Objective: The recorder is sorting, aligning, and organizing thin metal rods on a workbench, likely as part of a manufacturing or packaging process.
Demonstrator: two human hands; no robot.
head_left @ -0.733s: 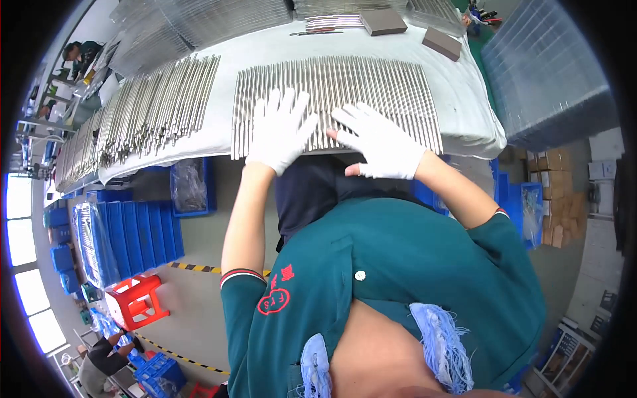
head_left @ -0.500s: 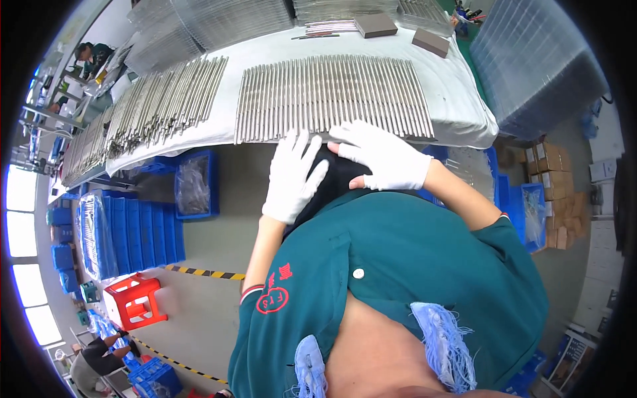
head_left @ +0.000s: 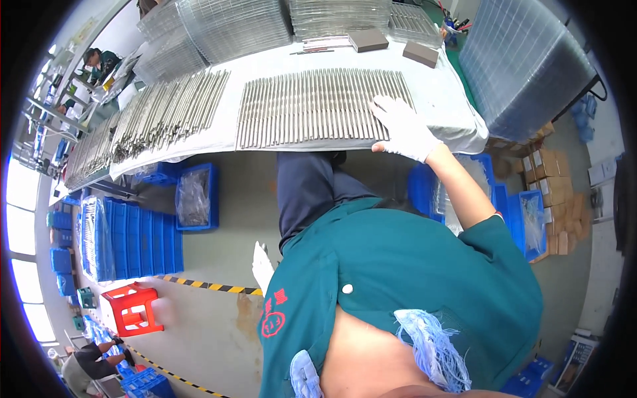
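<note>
A neat row of thin metal rods (head_left: 312,106) lies side by side on the white-covered table (head_left: 458,113). My right hand (head_left: 401,126), in a white glove, lies flat on the right end of that row with its fingers spread and nothing gripped. My left hand (head_left: 263,265), also gloved, hangs down beside my hip, away from the table. It is partly hidden by my green shirt and looks flat, holding nothing.
A looser batch of rods (head_left: 166,116) lies to the left. Stacks of clear trays (head_left: 232,26) and two brown blocks (head_left: 368,40) sit at the table's back. Blue crates (head_left: 126,235), a red stool (head_left: 133,308) and cardboard boxes (head_left: 554,172) stand on the floor. Another person (head_left: 99,60) works far left.
My left hand has left the rods and dropped to my side. My right hand has slid to the row's right end. The view has shifted lower.
</note>
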